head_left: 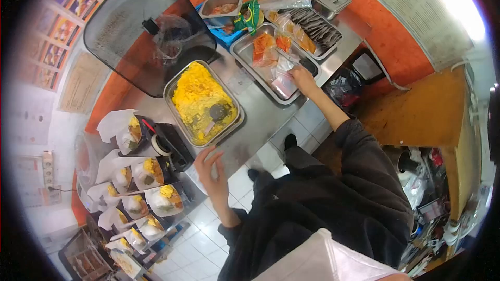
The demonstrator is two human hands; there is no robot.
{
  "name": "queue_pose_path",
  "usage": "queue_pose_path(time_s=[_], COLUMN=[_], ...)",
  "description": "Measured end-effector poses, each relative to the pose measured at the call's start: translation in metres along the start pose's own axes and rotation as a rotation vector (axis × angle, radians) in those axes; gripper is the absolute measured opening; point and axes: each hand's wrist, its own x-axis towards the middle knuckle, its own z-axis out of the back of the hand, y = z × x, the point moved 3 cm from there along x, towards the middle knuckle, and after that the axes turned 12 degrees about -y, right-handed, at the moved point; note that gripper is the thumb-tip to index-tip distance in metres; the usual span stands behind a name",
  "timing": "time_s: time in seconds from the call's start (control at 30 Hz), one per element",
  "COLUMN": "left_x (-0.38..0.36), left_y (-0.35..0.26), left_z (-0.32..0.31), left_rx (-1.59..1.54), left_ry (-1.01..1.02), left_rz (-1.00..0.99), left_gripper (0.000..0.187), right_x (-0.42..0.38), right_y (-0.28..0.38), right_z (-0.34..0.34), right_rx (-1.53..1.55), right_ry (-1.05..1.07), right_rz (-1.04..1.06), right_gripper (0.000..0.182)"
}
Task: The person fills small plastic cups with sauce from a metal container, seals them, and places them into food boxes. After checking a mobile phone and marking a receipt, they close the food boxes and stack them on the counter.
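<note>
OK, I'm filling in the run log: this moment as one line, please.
right hand: at pale shiny plastic packets, rectangular steel tray | left hand: open, near rectangular metal pan of yellow food

A blown-out white light glares far to the right of the right hand's fingers. Soft sheen lies on the steel desk near them; well outward, fisheye curvature fades into dark corners.
</note>
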Motion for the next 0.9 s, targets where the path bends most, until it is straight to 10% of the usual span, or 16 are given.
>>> queue_pose_path(time_s=[0.07,0.37,0.57,0.8,0.9], left_x=[0.009,0.019,0.112,0.122,0.23], left_y=[-0.043,-0.066,-0.089,-0.078,-0.089], left_z=[-0.037,-0.173,-0.182,-0.232,-0.223], left_rx=[-0.001,-0.334,-0.238,-0.249,-0.163], left_ry=[0.294,0.463,0.228,0.441,0.057], left_rz=[-0.102,0.061,-0.053,-0.152,-0.528], left_gripper=[0.017,0.013,0.011,0.016,0.023], right_x=[0.002,0.022,0.021,0.023,0.027], right_y=[-0.012,-0.038,-0.029,-0.019,-0.021], right_z=[0.0,0.011,0.019,0.025,0.024], right_rx=[0.119,0.65,0.649,0.535,0.605], right_ry=[0.044,0.16,0.114,0.138,0.116], right_rz=[-0.105,-0.52,-0.526,-0.518,-0.563], right_gripper=[0.015,0.021,0.034,0.037,0.039])
